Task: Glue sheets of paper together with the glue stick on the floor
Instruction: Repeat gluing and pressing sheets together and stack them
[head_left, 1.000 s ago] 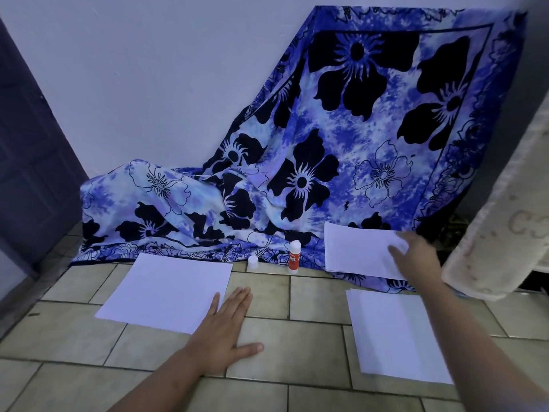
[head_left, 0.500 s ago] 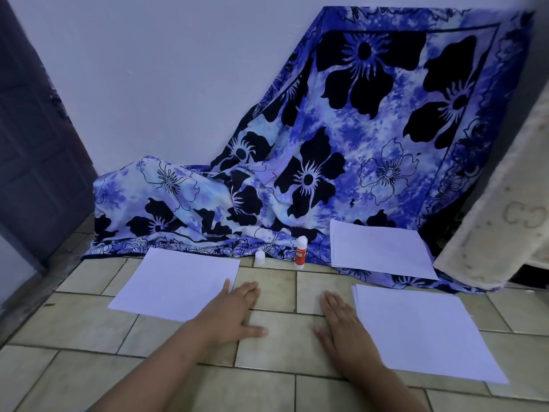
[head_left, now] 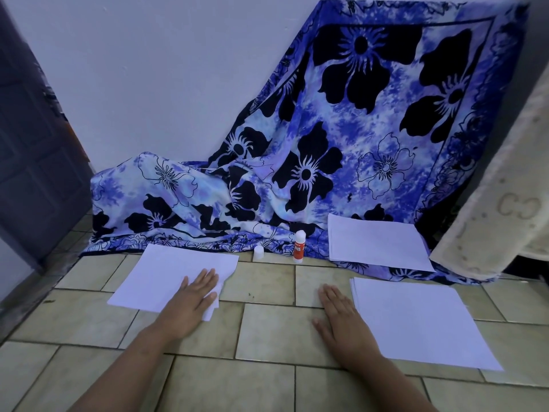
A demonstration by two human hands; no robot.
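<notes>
Head view: left hand (head_left: 190, 304), fingers straight, presses a white sheet (head_left: 166, 275) at its rumpled right corner; right hand (head_left: 341, 316) lies flat, fingers extended, on glossy floor tiles (head_left: 267, 328) beside a paper stack (head_left: 416, 319).

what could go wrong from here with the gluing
The left hand presses the left sheet, whose right edge is buckled beside the hand; sliding it could crease the paper. The glue stick stands uncapped at the cloth edge, its cap apart; a reaching hand might tip it and smear the cloth.
</notes>
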